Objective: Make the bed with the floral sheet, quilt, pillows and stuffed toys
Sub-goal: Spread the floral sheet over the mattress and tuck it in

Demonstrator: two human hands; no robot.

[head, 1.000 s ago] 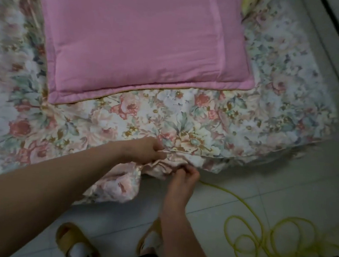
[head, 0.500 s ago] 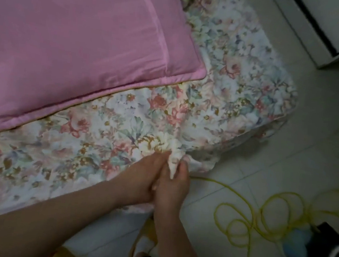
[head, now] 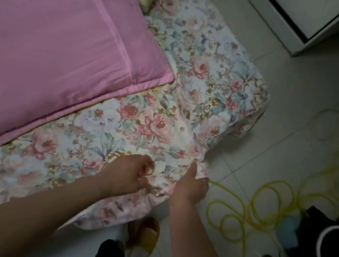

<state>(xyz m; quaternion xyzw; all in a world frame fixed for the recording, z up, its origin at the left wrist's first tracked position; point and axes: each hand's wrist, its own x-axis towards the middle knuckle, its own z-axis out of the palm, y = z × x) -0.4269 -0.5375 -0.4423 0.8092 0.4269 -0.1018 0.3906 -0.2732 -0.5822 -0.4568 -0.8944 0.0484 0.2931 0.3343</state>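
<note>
We see the floral sheet (head: 191,93) spread over the bed, its pale ground crowded with pink roses, blue-green leaves and brown sprigs. It is rumpled at the near edge and hangs over the corner toward the tiled floor (head: 290,124). A pink pillow (head: 58,43) with a stitched border lies on top of it, upper left. A yellow hose (head: 246,207) coils on the floor to the right. Our left hand (head: 132,174) is curled round a fold of the sheet at the bed's edge. Just beside it our right hand (head: 191,186) pinches the bunched hem, thumb raised. A tan slipper (head: 147,234) sits below.
</note>
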